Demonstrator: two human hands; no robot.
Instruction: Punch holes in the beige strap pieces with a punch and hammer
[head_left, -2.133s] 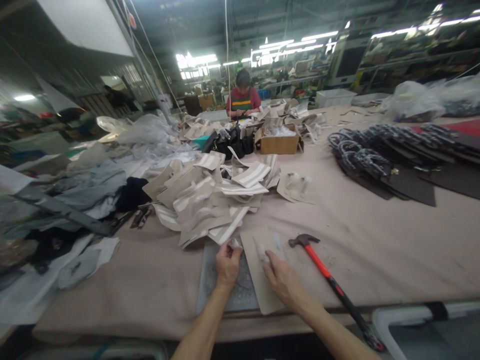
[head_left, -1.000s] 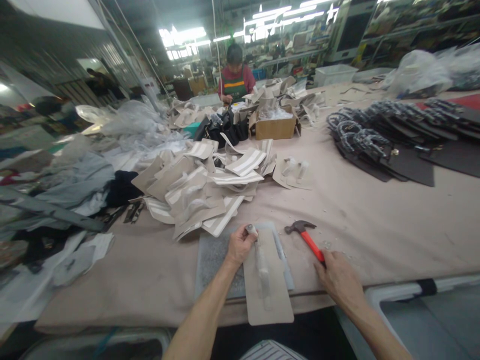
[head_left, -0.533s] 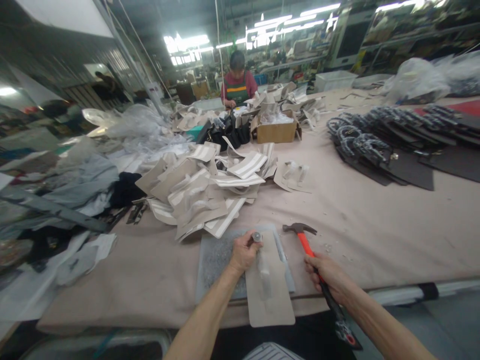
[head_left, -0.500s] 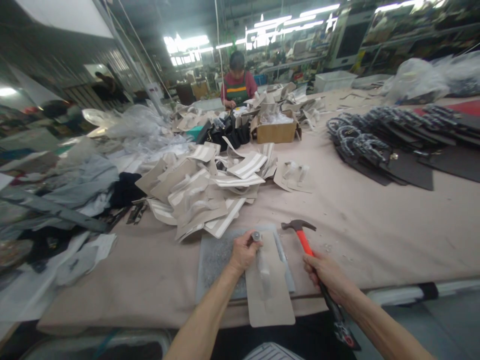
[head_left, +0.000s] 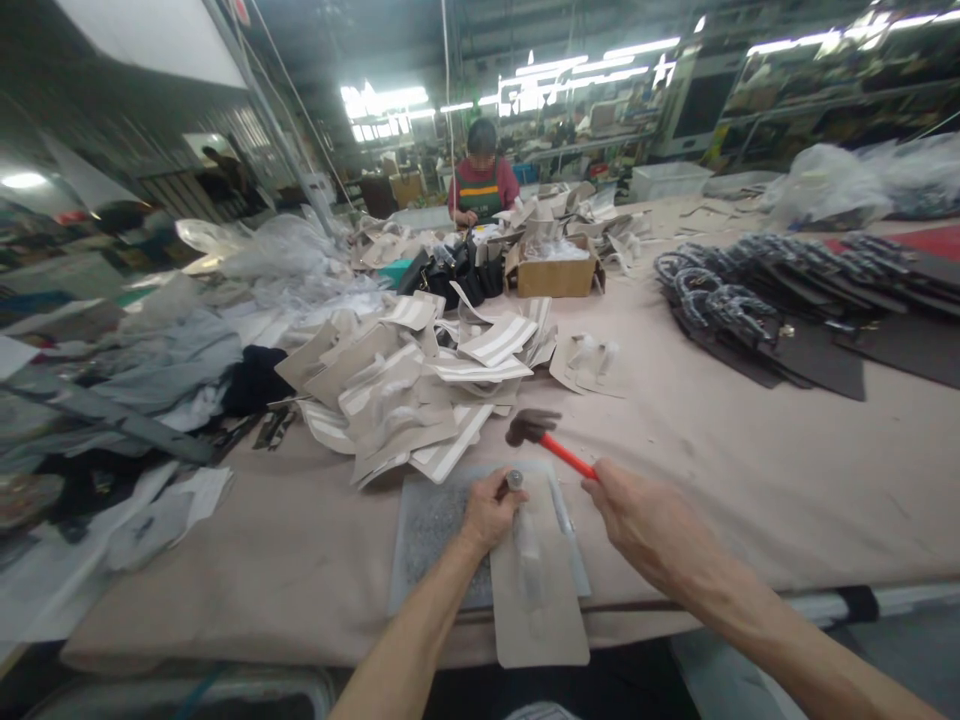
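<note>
Head view: left hand (head_left: 487,512) fingers pinch a metal punch (head_left: 514,481) upright on card (head_left: 538,590); right hand (head_left: 646,520) fingers wrapped around raised hammer (head_left: 546,441); card pile (head_left: 409,390) behind.

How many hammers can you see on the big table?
1. The hammer with the red handle is in the right hand, raised just above the metal punch that the left hand holds. More could be hidden under the pile of card pieces.
</note>
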